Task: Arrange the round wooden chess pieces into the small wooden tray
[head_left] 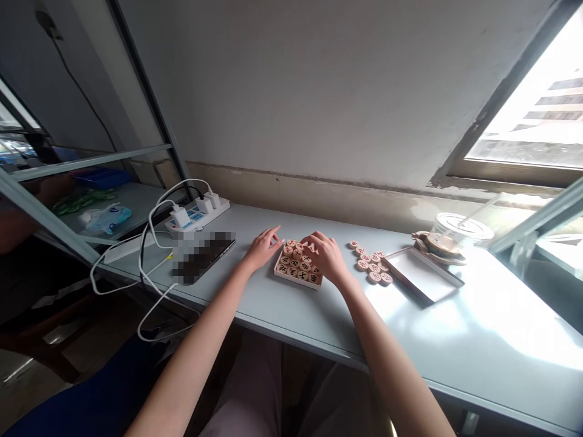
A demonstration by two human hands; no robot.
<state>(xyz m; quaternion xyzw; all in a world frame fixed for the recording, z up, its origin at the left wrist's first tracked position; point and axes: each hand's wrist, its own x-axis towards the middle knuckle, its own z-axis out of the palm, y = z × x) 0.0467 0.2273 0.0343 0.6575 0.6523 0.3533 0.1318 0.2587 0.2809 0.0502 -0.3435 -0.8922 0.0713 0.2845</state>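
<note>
Small shallow box (pixel 298 267) of round wooden chess pieces sits on the grey surface (pixel 319 328), straight ahead of the person, between the two hands. Left hand (pixel 263 247) rests at the box's left edge, fingers loosely spread and flat, fingertips touching or just beside the far-left corner; it holds nothing. Right hand (pixel 325 255) lies over the box's right side, fingers curled down onto the top rows of pieces. Whether it pinches a piece, cannot tell (fingertips hidden by the knuckles).

Key relation: the loose pieces (pixel 372 264) lie in a small cluster just to the right of the right hand, apart from the box, between it and the empty lid (pixel 423 274). So the right hand is clearly the nearer one to them; the left hand is across the box, well apart. The cluster runs roughly diagonally, far-left to near-right, alongside the lid's left edge. The box is slightly turned, its long side slanting from near-left to far-right.

Elsewhere: a phone (pixel 203 255) and a power strip (pixel 198 213) with white cables to the left, a lidded plastic cup (pixel 460 233) far right by the window.
</note>
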